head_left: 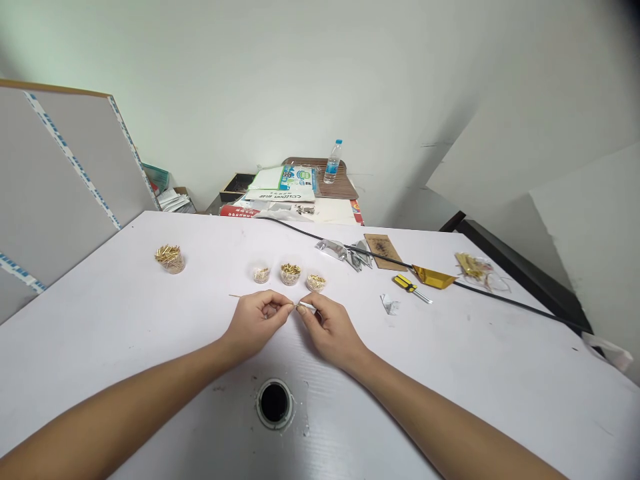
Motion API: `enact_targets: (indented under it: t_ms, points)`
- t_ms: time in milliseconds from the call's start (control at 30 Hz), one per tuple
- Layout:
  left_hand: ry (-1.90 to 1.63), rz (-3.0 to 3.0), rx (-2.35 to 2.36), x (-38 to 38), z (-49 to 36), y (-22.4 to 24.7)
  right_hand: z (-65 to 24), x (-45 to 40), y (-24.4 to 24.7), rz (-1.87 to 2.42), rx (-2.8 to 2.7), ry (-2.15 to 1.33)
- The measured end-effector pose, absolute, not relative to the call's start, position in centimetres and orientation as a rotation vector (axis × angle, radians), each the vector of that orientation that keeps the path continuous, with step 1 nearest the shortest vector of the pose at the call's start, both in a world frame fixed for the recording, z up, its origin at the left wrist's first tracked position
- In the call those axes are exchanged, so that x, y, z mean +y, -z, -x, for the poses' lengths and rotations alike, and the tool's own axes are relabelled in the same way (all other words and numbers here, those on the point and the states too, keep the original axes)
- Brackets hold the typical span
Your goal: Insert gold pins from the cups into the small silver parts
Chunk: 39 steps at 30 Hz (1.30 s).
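White table [150, 347], hands angled inward: left hand [256, 323] pinched, contents unclear; right hand [333, 330] pinching white piece [307, 305].

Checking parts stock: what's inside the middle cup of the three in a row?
Small gold-coloured pieces, heaped up, show in the middle cup. Whatever lies beneath the top layer is covered; I can't tell the count.

A bottle [331, 168] and brown tray [345, 186] sit at upper centre. Right of centre, a screwdriver [406, 285] lies below a black cable [530, 308]. A grey panel [55, 167] stands upper left, a round hole [275, 403] lower centre.
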<state>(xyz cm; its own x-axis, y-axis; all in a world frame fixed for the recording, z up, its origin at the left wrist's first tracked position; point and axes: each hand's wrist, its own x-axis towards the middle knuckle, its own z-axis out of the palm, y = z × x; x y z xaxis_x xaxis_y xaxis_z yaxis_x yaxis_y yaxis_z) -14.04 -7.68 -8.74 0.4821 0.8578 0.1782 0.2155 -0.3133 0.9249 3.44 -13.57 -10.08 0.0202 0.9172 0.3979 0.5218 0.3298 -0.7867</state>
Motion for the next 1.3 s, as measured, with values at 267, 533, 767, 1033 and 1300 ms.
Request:
enact_targets:
  t_ms: [267,533,767,1033,1300]
  points:
    - [-0.842,-1.807,0.885,-7.6,14.0,8.8,-3.4,-13.6,10.2,1.320,-1.646,-0.501]
    - [-0.803,-1.826,0.829,-7.3,14.2,8.8,-3.6,-13.6,10.3,1.322,-1.687,-0.460]
    - [-0.758,-1.851,0.803,-7.3,14.3,8.5,-3.8,-13.7,10.4,1.286,-1.830,-0.303]
    - [-0.763,-1.973,0.820,-7.6,14.4,8.2,-3.8,-13.8,10.3,1.241,-1.931,-0.156]
    - [-0.842,-2.259,0.768,-7.2,14.8,8.0,-3.2,-13.8,9.7,1.279,-1.668,-0.666]
